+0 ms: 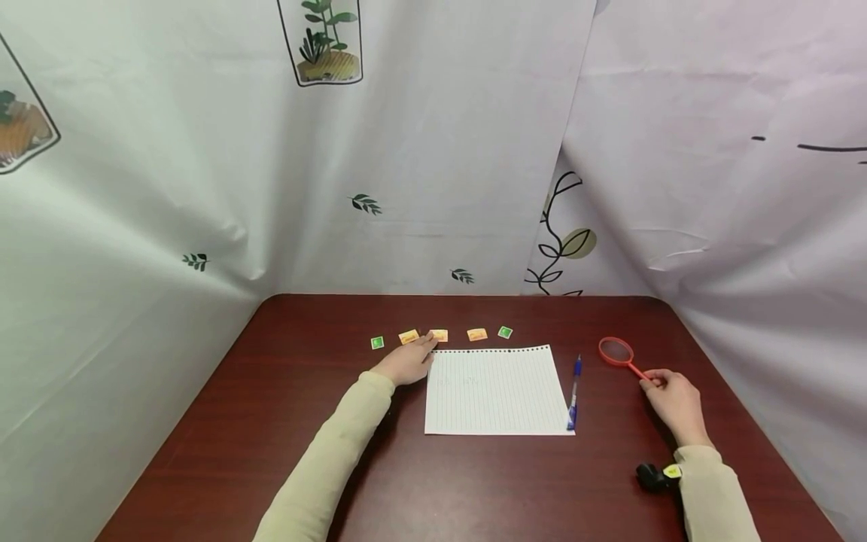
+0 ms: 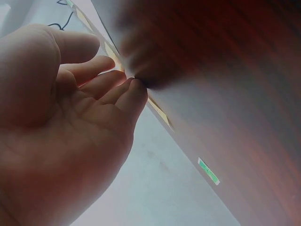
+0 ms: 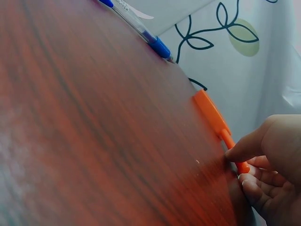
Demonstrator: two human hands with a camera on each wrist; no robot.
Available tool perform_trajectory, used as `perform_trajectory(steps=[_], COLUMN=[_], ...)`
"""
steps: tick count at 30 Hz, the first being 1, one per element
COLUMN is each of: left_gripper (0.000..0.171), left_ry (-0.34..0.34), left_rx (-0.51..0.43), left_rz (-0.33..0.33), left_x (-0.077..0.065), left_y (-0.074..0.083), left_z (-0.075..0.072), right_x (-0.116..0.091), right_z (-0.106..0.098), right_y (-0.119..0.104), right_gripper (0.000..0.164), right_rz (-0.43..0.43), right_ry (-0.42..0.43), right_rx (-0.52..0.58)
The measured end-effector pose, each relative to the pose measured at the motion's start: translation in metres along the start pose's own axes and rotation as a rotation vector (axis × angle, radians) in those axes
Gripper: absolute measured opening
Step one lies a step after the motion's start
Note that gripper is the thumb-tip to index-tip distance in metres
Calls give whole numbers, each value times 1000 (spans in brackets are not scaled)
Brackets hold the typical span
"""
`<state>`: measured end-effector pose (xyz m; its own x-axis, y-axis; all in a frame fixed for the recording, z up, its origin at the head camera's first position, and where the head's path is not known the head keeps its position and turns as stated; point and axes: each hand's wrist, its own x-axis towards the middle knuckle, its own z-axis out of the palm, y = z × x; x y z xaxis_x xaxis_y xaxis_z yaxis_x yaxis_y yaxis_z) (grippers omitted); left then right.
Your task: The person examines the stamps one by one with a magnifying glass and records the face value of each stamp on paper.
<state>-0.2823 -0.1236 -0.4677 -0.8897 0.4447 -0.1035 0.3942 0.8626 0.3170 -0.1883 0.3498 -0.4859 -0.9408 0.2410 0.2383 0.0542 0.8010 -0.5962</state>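
Right hand [image 1: 677,404] out at three o'clock from the paper [image 1: 497,395], thumb and fingers pinching the magnifying glass [image 1: 635,369] by its handle's end, a grip that leaves the lens uncovered! Whether the lens is lifted, I can't tell. Over towards ten, the left hand [image 1: 406,363] reaches, fingers loosely extended, seemingly gripping nothing, tips at an orange stamp [image 1: 441,335]; contact is unclear. The stamps line up beyond the paper's far edge, presumably spaced for separate viewing, a green stamp [image 1: 377,342] at the ten-o'clock end. Pen [image 1: 575,388] at three, handy for writing. Containers? A jar [image 1: 328,69] printed on the curtain [image 1: 440,135], plant inside, at eleven.
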Motion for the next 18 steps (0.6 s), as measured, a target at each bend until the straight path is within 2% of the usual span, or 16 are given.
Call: perform_trajectory(steps=[10, 14, 18], left_gripper=[49, 49, 51], left_ry=[0, 5, -17], left_rx=[-24, -7, -35], left_rz=[9, 22, 14], left_x=[-1, -1, -3], left_y=[0, 0, 1], left_z=[1, 0, -1], right_x=[0, 0, -1], right_z=[0, 0, 0], right_y=[0, 0, 0], right_gripper=[24, 25, 25], right_rz=[-18, -7, 9], right_ry=[18, 12, 2], right_rx=[-1, 2, 4])
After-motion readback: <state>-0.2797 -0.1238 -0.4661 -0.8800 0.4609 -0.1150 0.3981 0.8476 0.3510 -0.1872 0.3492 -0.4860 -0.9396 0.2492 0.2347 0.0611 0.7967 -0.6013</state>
